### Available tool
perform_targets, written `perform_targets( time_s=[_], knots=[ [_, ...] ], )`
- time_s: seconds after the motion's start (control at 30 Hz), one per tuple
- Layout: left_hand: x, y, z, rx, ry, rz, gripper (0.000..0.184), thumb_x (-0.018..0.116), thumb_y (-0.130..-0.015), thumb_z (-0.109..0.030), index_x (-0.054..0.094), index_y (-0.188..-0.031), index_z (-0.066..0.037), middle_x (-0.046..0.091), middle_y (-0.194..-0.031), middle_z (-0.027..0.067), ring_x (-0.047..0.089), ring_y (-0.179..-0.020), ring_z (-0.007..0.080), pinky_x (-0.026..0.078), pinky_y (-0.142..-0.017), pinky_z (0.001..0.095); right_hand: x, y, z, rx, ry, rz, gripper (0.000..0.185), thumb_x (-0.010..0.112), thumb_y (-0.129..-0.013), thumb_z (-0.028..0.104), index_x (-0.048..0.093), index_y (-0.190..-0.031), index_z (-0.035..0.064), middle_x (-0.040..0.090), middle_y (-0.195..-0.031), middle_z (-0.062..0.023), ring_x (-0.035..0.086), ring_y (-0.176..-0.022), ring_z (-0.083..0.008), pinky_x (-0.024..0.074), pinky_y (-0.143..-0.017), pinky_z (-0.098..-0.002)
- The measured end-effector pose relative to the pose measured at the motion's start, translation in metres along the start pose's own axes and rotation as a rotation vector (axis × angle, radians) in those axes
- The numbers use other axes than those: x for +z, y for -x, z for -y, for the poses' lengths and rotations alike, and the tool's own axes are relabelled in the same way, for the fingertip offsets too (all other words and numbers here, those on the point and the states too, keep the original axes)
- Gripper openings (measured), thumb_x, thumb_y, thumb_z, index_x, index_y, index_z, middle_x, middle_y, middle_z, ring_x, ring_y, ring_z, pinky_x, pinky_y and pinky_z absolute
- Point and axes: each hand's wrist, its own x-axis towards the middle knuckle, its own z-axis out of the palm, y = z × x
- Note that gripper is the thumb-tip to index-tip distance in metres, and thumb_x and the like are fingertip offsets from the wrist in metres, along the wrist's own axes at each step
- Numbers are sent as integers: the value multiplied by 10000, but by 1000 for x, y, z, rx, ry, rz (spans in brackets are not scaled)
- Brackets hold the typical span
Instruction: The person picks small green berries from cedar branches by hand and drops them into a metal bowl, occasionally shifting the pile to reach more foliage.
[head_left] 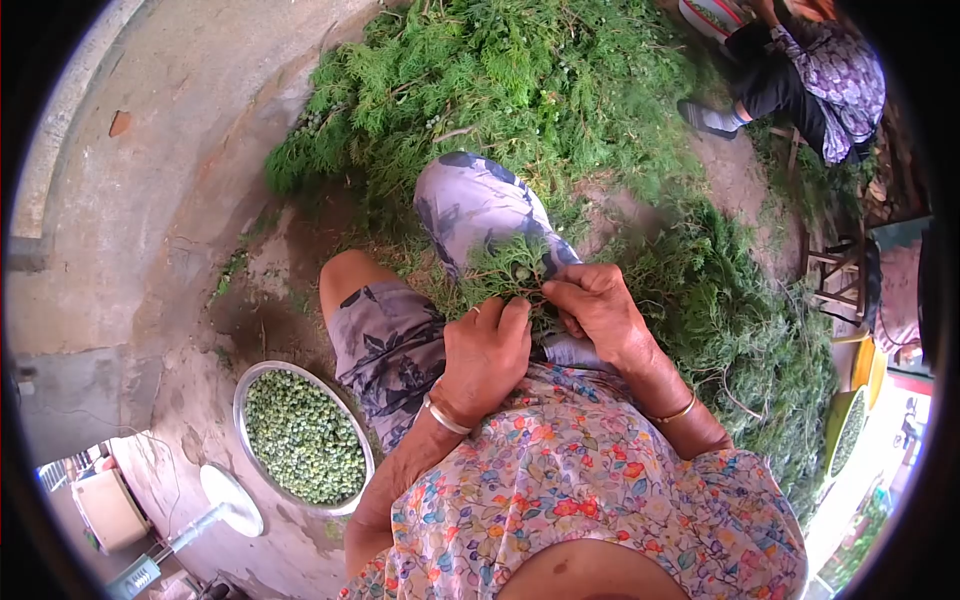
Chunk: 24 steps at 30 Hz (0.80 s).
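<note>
Above my lap, both hands are on a feathery green conifer sprig (500, 268) with small round green cones on it. My left hand (487, 350), wearing a ring and a bangle, is closed around the lower part of the sprig. Thumb and finger of my right hand (595, 305) pinch at the sprig's right side; whether a single cone is between them is hidden. Down to the left, a metal basin (238, 408) on the ground holds a heap of picked green cones (305, 438).
A big pile of cut branches (490, 80) lies in front, and another heap (740, 330) is to the right. At the upper right sits another person (840, 80) by a basin. A wooden stool (838, 285) stands far right. A white round base (232, 500) with a pole is lower left.
</note>
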Motion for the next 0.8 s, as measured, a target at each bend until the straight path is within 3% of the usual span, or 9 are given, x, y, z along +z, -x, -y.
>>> perform_targets(
  time_s=[0.13,0.23,0.27,0.33,0.4,0.5,0.63,0.73,0.8],
  knots=[
    [2,-4,5,-20,287,-58,179,631,-725,-12,584,-894,22,604,-747,145,600,-637,299,461,-566,334,-3,1,-4,-31,3,-6,235,583,-859,101,576,-651,-7,462,-474,10,390,-403,-43,272,-366,-223],
    [-5,-3,8,-238,679,3,147,623,-761,-21,606,-884,56,597,-676,96,518,-515,113,404,-492,249,0,0,-7,-45,-24,-8,265,572,-864,99,551,-618,1,453,-467,11,385,-400,-47,268,-366,-230],
    [-9,-2,8,-238,679,3,147,623,-761,-21,606,-884,56,597,-676,96,518,-515,113,404,-492,249,-1,0,-6,-44,-25,-8,265,572,-864,99,551,-618,1,453,-467,11,385,-400,-47,268,-366,-230],
    [-18,0,6,-668,1194,103,146,598,-781,-25,615,-893,69,581,-668,84,432,-474,72,349,-440,221,-3,-1,-5,2,-71,-19,233,561,-868,94,556,-642,37,443,-492,29,373,-415,-37,260,-379,-217],
    [-24,1,8,-691,1273,56,172,563,-827,-72,612,-908,72,581,-674,117,410,-463,74,323,-408,210,-8,-3,-5,36,-132,-7,233,562,-869,98,550,-643,42,440,-496,33,367,-415,-37,255,-379,-215],
    [-25,10,22,-677,1800,19,271,519,-882,-190,591,-924,68,595,-740,205,459,-456,144,372,-379,241,-7,-2,-4,71,-212,12,225,566,-870,106,543,-654,50,431,-506,38,352,-418,-36,245,-379,-210],
    [-20,19,16,-627,1842,160,304,569,-850,-226,580,-855,77,609,-841,263,553,-564,230,424,-394,273,-7,1,6,83,-352,-18,189,578,-872,116,548,-694,57,413,-517,47,328,-419,-34,234,-378,-199],
    [-16,19,15,-581,1723,266,249,595,-830,-176,577,-811,72,610,-858,253,555,-592,222,412,-393,263,-1,3,17,131,-491,-21,188,588,-873,128,547,-705,52,398,-520,50,314,-419,-37,232,-379,-200],
    [-13,18,13,-750,1753,265,174,610,-818,-100,568,-853,65,614,-845,202,567,-610,187,395,-409,243,4,5,24,121,-530,23,196,594,-874,131,548,-707,39,394,-523,45,320,-423,-43,236,-380,-207]
  ],
)
